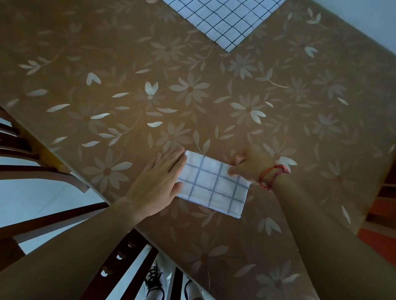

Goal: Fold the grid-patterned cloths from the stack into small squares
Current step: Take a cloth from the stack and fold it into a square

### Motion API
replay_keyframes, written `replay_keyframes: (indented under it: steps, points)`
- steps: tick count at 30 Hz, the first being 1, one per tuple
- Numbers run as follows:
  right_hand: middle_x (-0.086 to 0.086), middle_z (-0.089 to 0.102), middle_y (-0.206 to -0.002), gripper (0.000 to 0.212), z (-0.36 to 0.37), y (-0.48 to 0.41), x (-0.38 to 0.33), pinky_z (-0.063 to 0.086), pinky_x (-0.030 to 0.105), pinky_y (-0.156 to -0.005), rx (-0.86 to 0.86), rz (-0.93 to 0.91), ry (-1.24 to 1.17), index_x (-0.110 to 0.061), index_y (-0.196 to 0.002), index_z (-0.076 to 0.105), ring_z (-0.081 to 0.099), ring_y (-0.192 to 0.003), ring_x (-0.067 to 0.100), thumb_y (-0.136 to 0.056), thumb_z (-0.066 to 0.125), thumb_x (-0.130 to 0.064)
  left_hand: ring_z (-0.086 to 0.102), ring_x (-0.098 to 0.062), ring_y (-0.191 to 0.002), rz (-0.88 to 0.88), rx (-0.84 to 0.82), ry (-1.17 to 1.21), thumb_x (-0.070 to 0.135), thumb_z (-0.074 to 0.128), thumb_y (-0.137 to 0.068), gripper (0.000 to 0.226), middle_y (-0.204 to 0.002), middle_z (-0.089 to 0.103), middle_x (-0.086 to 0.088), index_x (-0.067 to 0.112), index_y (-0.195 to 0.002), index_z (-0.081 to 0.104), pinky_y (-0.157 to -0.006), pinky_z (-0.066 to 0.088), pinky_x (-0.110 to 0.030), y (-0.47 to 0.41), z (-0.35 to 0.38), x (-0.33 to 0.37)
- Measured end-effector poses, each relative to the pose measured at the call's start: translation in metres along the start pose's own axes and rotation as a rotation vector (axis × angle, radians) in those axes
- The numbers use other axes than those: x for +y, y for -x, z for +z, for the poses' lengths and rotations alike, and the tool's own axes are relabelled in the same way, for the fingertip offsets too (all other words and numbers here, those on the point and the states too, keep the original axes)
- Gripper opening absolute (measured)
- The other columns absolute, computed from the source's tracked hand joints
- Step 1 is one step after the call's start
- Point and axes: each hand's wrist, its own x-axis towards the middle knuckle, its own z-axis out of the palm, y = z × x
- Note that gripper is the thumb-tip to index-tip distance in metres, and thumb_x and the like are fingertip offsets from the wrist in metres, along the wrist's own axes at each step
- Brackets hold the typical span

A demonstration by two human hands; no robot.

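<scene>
- White folded cloth with dark grid lines lies on the table, lower centre of the frame, near the table's near edge.
- Left hand lies flat, fingers straight, its fingertips pressing on the cloth's left edge; it grasps nothing.
- Right hand, with a red string bracelet at the wrist, has its fingers curled and pinches the cloth's upper right edge.
- Unfolded grid cloth stack lies flat at top centre, well apart from the hands.
- Brown floral covering spreads over the table.
</scene>
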Motion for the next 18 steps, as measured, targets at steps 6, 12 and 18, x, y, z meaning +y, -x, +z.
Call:
replay_keyframes:
  steps: [6,12,18]
  points:
    - [0.006,0.063,-0.074,0.013,0.013,0.019,0.03,0.053,0.023,-0.05,0.111,0.033,-0.453,-0.004,-0.087,0.069,0.062,-0.069,0.019,-0.075,0.073,-0.005,0.044,-0.025,-0.131,0.082,0.08,0.118,0.013,0.061,-0.088,0.048,-0.14,0.047,-0.01,0.008,-0.133,0.047,-0.104,0.043,-0.046,0.008,-0.006,0.017]
    - [0.014,0.067,-0.09,0.028,0.052,0.047,0.056,0.052,0.028,-0.047,0.132,0.179,-0.966,-0.009,-0.092,0.06,0.065,-0.064,0.025,-0.072,0.072,0.007,0.047,-0.028,-0.129,0.086,0.064,0.15,0.022,0.077,-0.076,0.067,-0.14,0.049,-0.008,0.011,-0.135,0.046,-0.103,0.044,-0.049,0.032,0.009,0.045]
    - [0.017,0.061,-0.102,0.041,0.087,0.067,0.065,0.052,0.027,-0.044,0.094,0.177,-1.083,-0.023,-0.096,0.052,0.063,-0.065,0.026,-0.076,0.067,0.009,0.052,-0.028,-0.121,0.129,0.16,0.081,0.022,0.074,-0.074,0.056,-0.133,0.055,-0.012,0.01,-0.124,0.052,-0.092,0.046,-0.043,0.046,0.022,0.057]
